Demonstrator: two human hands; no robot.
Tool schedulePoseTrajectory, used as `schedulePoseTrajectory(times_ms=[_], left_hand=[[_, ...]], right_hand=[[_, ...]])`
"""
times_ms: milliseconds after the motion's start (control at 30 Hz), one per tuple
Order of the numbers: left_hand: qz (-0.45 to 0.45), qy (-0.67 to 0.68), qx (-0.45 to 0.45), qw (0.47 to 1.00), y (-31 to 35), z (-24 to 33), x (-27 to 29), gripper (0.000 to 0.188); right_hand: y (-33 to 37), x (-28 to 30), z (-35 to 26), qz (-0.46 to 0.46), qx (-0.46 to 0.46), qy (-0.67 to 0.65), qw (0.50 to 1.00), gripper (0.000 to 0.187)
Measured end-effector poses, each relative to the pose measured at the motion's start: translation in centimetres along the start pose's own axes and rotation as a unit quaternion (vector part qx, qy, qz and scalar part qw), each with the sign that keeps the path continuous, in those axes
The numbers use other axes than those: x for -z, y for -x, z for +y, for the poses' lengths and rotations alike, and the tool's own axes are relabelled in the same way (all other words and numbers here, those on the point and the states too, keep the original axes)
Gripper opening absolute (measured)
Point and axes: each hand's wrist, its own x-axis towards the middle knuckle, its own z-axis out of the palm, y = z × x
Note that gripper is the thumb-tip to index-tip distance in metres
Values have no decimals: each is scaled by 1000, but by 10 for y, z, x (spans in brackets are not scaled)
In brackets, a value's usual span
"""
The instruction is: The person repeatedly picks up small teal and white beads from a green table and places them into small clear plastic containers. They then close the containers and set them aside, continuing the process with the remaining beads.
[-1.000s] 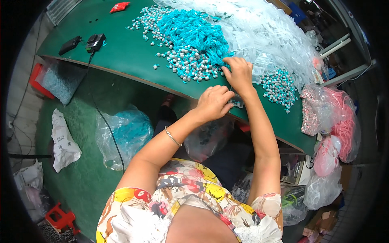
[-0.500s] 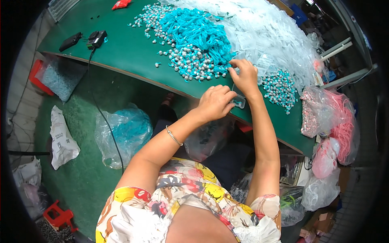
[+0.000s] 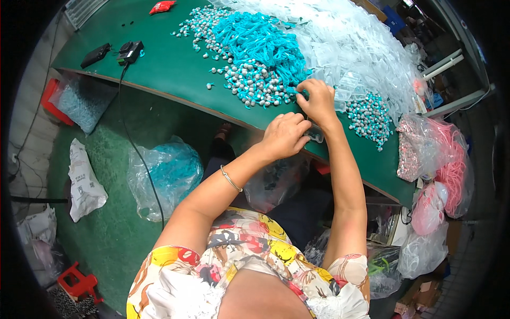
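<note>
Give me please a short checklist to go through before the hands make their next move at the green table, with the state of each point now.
1. Left hand at the table edge, near the small clear bag: ok.
2. Right hand on the edge of the turquoise cord pile: ok.
3. Whether the fingers already pinch one cord piece: cannot tell, the hands hide it.
4. Whether the clear bag's mouth is open: cannot tell.
5. Supply of empty clear bags within reach behind the right hand: ok.
6. Bare space on the green table to the left of the pile: ok.
</note>
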Motion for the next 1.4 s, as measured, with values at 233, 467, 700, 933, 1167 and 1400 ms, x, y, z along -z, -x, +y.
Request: schedulePoseTrajectory(times_ms=[233, 467, 700, 933, 1167, 1400], left_hand=[[12, -1, 4, 1000, -1, 2, 2, 32], [3, 13, 10, 1000, -1, 3, 1, 33], [0, 37, 29, 999, -3, 2, 3, 41], [-9, 45, 35, 998, -6, 5, 6, 43], [-19, 2, 15, 1000, -5, 4, 2, 33], [-9, -29, -6, 1000, -6, 8, 0, 28]], right_hand=[[12, 16, 13, 48, -75, -243, 966, 15], [51, 46, 15, 49, -124, -244, 961, 14], [92, 66, 5, 2, -106, -235, 966, 13], [94, 55, 1, -22, -55, -191, 980, 14], [92, 62, 1, -60, -23, -158, 985, 15], [97, 63, 9, -68, -44, -191, 978, 19]])
